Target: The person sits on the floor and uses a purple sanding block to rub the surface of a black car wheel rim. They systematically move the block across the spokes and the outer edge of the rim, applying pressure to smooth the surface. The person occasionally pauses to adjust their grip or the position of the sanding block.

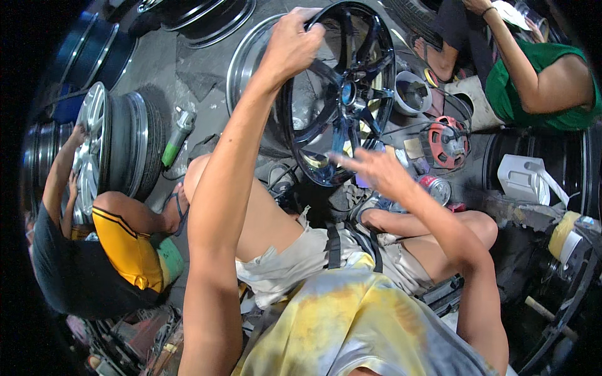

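We record one dark, glossy wheel (349,94) standing tilted at the far side, roughly central, in front of the person's knees. Left hand (295,42): closed over the wheel's upper left edge, fingers curled round it; we judge the hold firm. Right hand (379,170): near the wheel's lower right edge, one finger stretched toward it, motion-blurred; we cannot tell whether it touches, nor whether the palm holds anything.

Surroundings: we note a silver rim (234,72) behind the wheel to the left, and a bucket (411,112) just beyond its right edge. Farther right lies a red slotted round object (446,143), kind unclear; a can (435,189) is nearer, beside the right forearm. At left we find a green-handled power tool (180,133) and a person in a dark shirt (75,269), hands at a silver wheel (94,122). At far right sits a person in green (533,84).
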{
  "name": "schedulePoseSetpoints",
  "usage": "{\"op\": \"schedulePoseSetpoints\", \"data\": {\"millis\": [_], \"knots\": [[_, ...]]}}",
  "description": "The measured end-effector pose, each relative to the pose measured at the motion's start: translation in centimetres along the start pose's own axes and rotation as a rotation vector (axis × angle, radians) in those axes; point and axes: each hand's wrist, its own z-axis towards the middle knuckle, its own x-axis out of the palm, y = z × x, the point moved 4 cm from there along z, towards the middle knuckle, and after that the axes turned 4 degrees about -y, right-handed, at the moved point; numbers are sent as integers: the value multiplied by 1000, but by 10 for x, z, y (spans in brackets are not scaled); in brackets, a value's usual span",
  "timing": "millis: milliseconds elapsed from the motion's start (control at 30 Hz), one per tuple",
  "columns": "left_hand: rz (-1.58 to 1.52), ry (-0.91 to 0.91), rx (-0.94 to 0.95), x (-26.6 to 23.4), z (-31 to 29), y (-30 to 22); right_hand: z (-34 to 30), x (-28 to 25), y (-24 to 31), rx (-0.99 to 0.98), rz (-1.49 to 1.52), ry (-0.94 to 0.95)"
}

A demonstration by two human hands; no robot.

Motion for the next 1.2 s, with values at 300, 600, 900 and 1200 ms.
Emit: {"op": "schedulePoseSetpoints", "data": {"millis": [300,600,900,1200], "knots": [[-17,-81,-2,11,2,1,31,-20,-34,82,-216,-103],[149,-13,36,-9,-5,6,-48,-2,7,295,548,-55],[354,14,-82,-40,-8,3,-77,42,-52,576,465,-83],[486,-43,-256,-83,0,58,-71,35,-48,616,548,-131]]}}
